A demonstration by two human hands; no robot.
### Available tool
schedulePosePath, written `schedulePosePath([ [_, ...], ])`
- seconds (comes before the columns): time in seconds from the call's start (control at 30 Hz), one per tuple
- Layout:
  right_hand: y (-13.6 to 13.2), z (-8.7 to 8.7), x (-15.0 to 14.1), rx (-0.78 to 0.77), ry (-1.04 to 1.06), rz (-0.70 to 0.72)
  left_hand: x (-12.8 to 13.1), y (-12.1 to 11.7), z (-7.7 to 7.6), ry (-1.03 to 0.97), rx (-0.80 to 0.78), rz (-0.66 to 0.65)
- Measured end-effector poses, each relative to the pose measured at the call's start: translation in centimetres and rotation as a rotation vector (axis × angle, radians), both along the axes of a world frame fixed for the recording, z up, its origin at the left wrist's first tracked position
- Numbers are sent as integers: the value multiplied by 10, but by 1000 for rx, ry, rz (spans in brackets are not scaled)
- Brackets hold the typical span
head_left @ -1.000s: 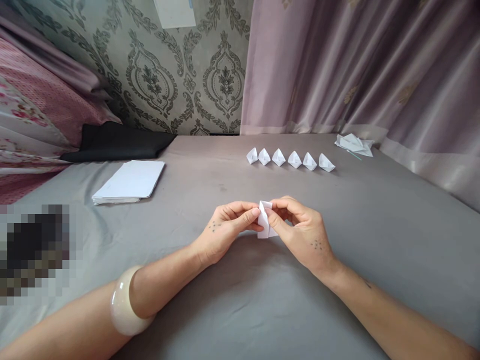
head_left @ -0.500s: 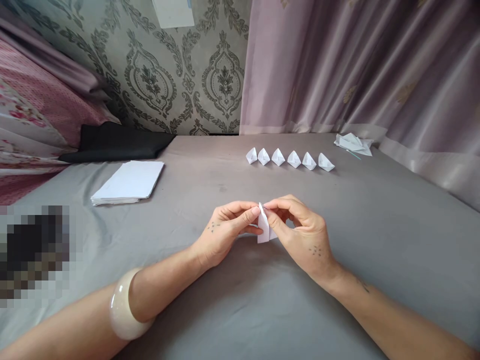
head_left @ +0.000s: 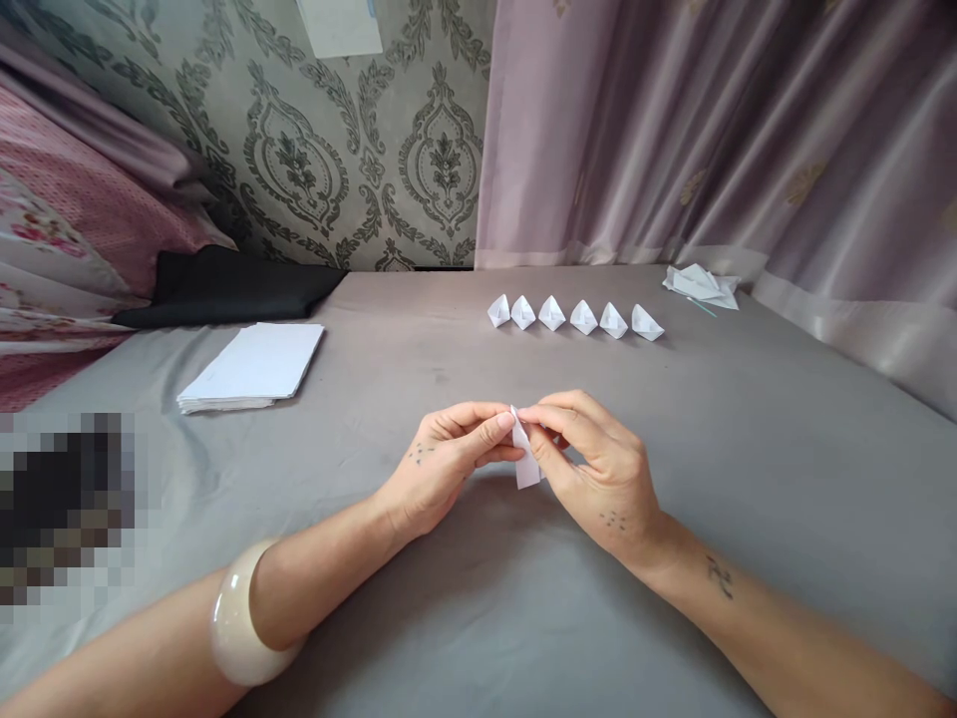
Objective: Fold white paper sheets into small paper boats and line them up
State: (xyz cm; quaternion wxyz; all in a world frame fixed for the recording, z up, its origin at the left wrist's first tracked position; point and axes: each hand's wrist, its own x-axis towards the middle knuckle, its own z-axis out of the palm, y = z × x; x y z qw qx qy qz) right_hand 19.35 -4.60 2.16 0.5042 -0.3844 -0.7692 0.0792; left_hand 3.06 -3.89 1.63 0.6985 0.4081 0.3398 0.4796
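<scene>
A small folded piece of white paper (head_left: 527,465) is held up between my two hands, above the grey cloth. My left hand (head_left: 453,454) pinches its upper left edge between thumb and fingers. From the other side my right hand (head_left: 594,459) grips it, with thumb and forefinger close to the top corner. My right fingers hide part of the paper. Beyond the hands stands a row of several folded white paper pieces (head_left: 584,317), shaped like little boats with pointed ends.
On the left lies a stack of white paper sheets (head_left: 254,364), with a black cloth (head_left: 231,287) behind it. More folded white paper (head_left: 701,286) and a thin greenish stick (head_left: 703,308) rest at the far right, near the curtain (head_left: 620,130). A blurred patch covers the left edge.
The folded paper has turned and looks narrower, its right flap now mostly behind my right fingers. My right hand has rolled slightly inward. Both hands keep their hold.
</scene>
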Motion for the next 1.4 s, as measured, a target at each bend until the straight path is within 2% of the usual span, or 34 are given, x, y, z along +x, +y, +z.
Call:
schedulePosePath([
  [0.17,0,0,3,112,-150,-39,-2,1,0,-6,1,-10],
  [0.57,1,8,10,193,-567,-37,-13,13,2,18,4,-115],
  [0.77,-4,13,5,257,-737,-105,-13,14,2,23,-18,-89],
  [0.97,-8,11,3,238,-772,-119,-10,12,2,12,-74,0],
  [1.07,-7,10,5,181,-686,-87,-10,11,2,5,-69,16],
  [1.17,-6,11,6,52,-384,26,-11,11,3,17,-61,14],
  [1.23,-5,14,6,-113,-108,86,-11,11,4,30,-63,22],
  [1.3,-4,17,5,-328,99,88,-10,10,6,41,-68,28],
  [1.4,-2,20,4,-584,193,76,-8,7,9,43,-54,6],
])
